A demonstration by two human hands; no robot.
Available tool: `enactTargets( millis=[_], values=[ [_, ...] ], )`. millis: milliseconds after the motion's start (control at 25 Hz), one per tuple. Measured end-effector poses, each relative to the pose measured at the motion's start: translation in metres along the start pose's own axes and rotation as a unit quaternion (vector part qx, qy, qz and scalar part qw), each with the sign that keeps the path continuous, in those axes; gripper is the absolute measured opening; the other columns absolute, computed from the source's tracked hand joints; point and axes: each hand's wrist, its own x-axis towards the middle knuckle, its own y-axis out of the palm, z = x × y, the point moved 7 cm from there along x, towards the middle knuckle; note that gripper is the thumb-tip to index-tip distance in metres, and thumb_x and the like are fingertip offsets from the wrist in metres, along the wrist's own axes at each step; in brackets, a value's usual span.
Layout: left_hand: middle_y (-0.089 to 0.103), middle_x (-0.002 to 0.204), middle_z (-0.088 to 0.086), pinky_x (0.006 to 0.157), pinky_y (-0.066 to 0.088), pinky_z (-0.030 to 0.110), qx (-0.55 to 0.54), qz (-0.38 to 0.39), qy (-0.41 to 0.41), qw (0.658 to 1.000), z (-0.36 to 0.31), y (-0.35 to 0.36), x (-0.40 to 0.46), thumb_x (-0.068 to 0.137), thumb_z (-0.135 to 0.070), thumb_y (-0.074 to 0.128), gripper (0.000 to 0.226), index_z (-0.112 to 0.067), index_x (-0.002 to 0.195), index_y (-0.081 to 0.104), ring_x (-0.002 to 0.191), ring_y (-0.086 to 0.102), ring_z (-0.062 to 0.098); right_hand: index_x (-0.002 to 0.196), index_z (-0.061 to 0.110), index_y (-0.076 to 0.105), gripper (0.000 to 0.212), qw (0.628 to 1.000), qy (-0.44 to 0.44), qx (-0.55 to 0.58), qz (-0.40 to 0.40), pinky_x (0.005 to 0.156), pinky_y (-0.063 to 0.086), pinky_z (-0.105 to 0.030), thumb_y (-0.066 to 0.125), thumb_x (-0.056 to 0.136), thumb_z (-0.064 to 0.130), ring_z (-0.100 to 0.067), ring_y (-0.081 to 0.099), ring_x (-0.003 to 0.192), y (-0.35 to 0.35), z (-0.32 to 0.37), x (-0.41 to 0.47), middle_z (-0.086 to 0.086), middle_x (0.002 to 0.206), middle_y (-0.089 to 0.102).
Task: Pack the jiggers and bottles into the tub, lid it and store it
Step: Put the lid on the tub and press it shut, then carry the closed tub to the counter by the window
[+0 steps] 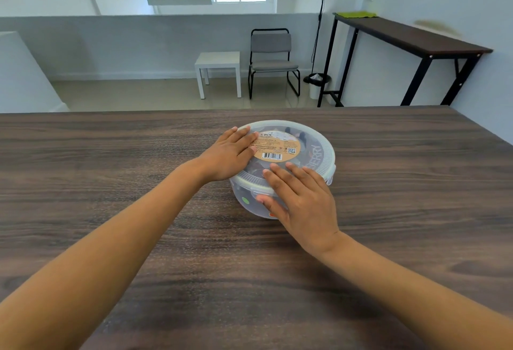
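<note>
A round clear plastic tub (pixel 249 205) stands on the dark wooden table (pixel 111 155). Its translucent lid (pixel 319 152), with a tan label in the middle, sits on top. Dark shapes show dimly through the lid; I cannot tell what they are. My left hand (pixel 227 155) lies flat on the lid's left side, fingers spread. My right hand (pixel 299 202) rests flat on the lid's near edge, thumb down against the tub's wall beside a lid clip. Neither hand grips anything.
Beyond the table's far edge are a small white side table (pixel 218 65), a grey chair (pixel 273 62), a white bin (pixel 316 85) and a tall dark console table (pixel 410 35) along the right wall.
</note>
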Motion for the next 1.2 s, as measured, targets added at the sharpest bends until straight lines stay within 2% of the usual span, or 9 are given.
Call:
enactTargets(
  millis=[160,360,480,560,680,760,840,920,1200],
  values=[
    [0.007,0.16,0.0,0.119,-0.003,0.034,-0.017,-0.01,-0.004,1.0,0.0,-0.002,-0.001,0.101,-0.035,0.025,0.05,-0.022,0.149,0.018,0.147,-0.003,0.018,0.117,0.017,0.066,0.052,0.997,0.025,0.035,0.066,0.103,0.043,-0.044,0.047,0.084,0.053,-0.022,0.061,0.116,0.0,-0.003,-0.001,-0.001,0.121,0.068],
    [0.013,0.16,0.002,0.118,0.006,0.04,-0.179,-0.103,-0.062,0.976,0.009,-0.01,-0.012,0.098,-0.041,0.032,0.057,-0.021,0.149,0.018,0.147,0.006,0.02,0.145,0.026,0.028,0.068,0.933,0.233,0.246,0.119,0.116,0.003,-0.043,0.03,0.087,0.062,-0.018,0.006,0.146,0.007,-0.05,-0.002,0.001,0.158,0.017],
    [0.022,0.157,0.004,0.117,0.017,0.043,-0.329,-0.156,-0.158,0.918,0.024,-0.009,-0.02,0.097,-0.048,0.029,0.059,-0.019,0.148,0.024,0.143,0.022,0.025,0.148,0.032,0.003,0.082,0.795,0.433,0.401,0.143,0.117,0.004,-0.043,0.038,0.083,0.067,-0.017,-0.008,0.146,0.027,-0.093,-0.004,0.002,0.159,-0.009],
    [0.041,0.148,0.01,0.11,0.034,0.046,-0.485,-0.149,-0.228,0.831,0.029,0.001,-0.025,0.095,-0.048,0.037,0.058,-0.011,0.139,0.04,0.129,0.045,0.028,0.147,0.034,-0.009,0.096,0.68,0.536,0.468,0.177,0.117,0.009,-0.044,0.047,0.077,0.069,-0.017,-0.003,0.146,0.04,-0.104,-0.011,0.004,0.159,-0.011],
    [0.052,0.134,0.011,0.11,0.035,0.045,-0.612,-0.091,-0.303,0.725,0.026,0.023,-0.041,0.087,-0.057,0.049,0.057,-0.012,0.121,0.053,0.123,0.049,0.028,0.147,0.029,-0.012,0.109,0.511,0.605,0.584,0.178,0.116,0.025,-0.041,0.062,0.074,0.061,-0.019,0.028,0.141,0.057,-0.1,-0.016,0.002,0.157,0.02],
    [0.053,0.131,0.012,0.11,0.035,0.046,-0.625,-0.065,-0.32,0.709,0.024,0.03,-0.047,0.082,-0.062,0.053,0.063,-0.012,0.119,0.053,0.124,0.049,0.028,0.143,0.025,0.03,0.081,0.451,0.614,0.618,0.194,0.093,0.052,-0.038,0.065,0.077,0.053,-0.018,0.062,0.113,0.057,-0.094,-0.019,-0.005,0.13,0.061],
    [0.059,0.12,0.011,0.101,0.043,0.045,-0.634,-0.06,-0.321,0.701,0.02,0.034,-0.05,0.08,-0.061,0.056,0.062,-0.011,0.116,0.056,0.111,0.056,0.027,0.101,0.017,0.062,0.03,0.441,0.611,0.621,0.217,0.049,0.056,-0.026,0.062,0.084,0.042,-0.013,0.073,0.062,0.054,-0.088,-0.022,-0.004,0.074,0.078],
    [0.063,0.104,0.008,0.086,0.048,0.041,-0.649,-0.068,-0.319,0.687,0.016,0.036,-0.053,0.082,-0.056,0.058,0.053,-0.011,0.112,0.057,0.094,0.06,0.025,0.083,0.014,0.061,0.021,0.437,0.611,0.621,0.223,0.033,0.049,-0.021,0.059,0.088,0.034,-0.014,0.067,0.042,0.052,-0.085,-0.026,-0.003,0.052,0.072],
    [0.062,0.114,0.009,0.09,0.047,0.041,-0.665,-0.107,-0.323,0.664,0.018,0.042,-0.057,0.082,-0.05,0.062,0.036,-0.017,0.095,0.059,0.092,0.059,0.022,0.083,0.015,0.061,0.018,0.429,0.613,0.619,0.239,0.049,0.046,-0.03,0.062,0.086,0.032,-0.018,0.062,0.067,0.053,-0.087,-0.025,-0.006,0.075,0.069]
  ],
)
